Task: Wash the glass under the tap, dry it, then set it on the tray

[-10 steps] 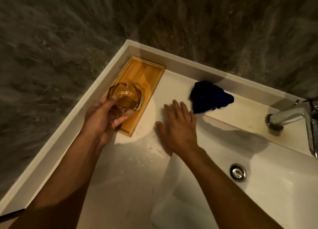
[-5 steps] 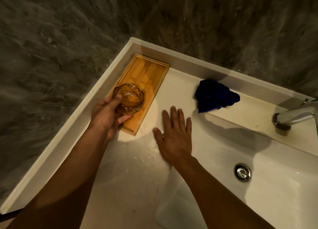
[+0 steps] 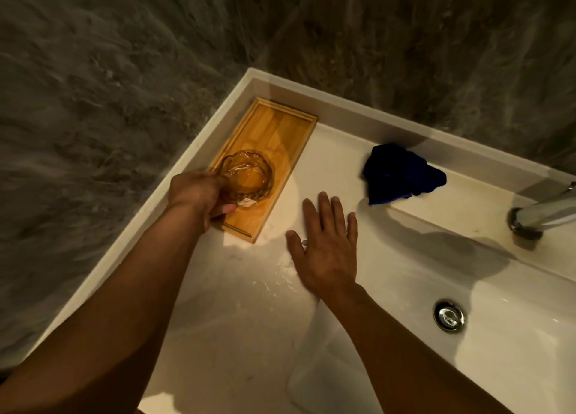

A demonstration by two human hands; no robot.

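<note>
A clear faceted glass [image 3: 247,177] stands mouth-up over the near half of the wooden tray [image 3: 280,130], which lies in the far left corner of the white counter. My left hand [image 3: 196,195] grips the glass from its left side, fingers wrapped around its wall. Whether the base touches the tray I cannot tell. My right hand [image 3: 325,245] lies flat on the wet counter to the right of the tray, fingers spread, holding nothing. The chrome tap [image 3: 542,214] juts in at the right edge.
A crumpled dark blue cloth [image 3: 400,172] lies on the back ledge between tray and tap. The sink basin [image 3: 514,351] with its chrome drain [image 3: 449,315] fills the lower right. Water drops [image 3: 274,282] spot the counter near my right hand. A dark stone wall [image 3: 124,71] rises behind.
My left hand has carried the glass further over the tray and lower. My right hand has stayed flat on the counter. The view has shifted slightly left.
</note>
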